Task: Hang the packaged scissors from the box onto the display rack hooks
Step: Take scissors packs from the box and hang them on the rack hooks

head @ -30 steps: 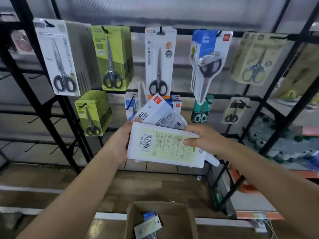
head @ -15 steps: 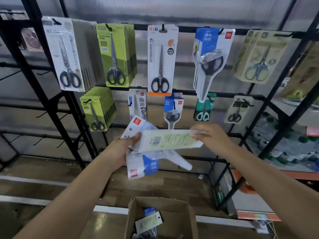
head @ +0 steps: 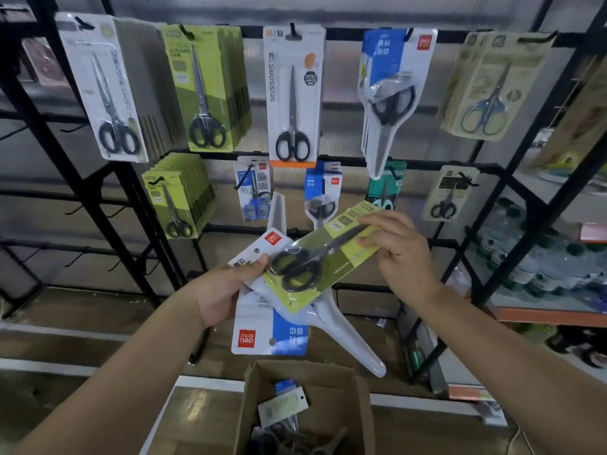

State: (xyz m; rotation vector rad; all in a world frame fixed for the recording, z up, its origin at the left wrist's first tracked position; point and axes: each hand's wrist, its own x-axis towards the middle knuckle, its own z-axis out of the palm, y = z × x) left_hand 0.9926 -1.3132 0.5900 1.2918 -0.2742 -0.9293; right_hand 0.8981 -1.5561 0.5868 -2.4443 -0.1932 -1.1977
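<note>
Black wire rack [head: 410, 165] w/ hung scissors, wood floor [head: 82, 323], box [head: 305, 372] below. Left hand [head: 226, 290] grips white packs [head: 269, 326]; right hand [head: 399, 254] pinches green pack [head: 331, 254].

Sorting scissors packs at the rack

The left hand [head: 226, 290] grips several white-and-blue packs [head: 269, 333]; the right hand [head: 400, 254] pinches a green pack [head: 328, 257] lying across them, above the cardboard box [head: 358, 418] and before the black rack [head: 345, 164].

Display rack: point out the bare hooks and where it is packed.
Bare hooks stick out on the far-left rack section, left of the small green packs. The top row is crowded from the white pack to the beige packs. Both hands, left and right, hold the green scissors pack below the lower row.
</note>
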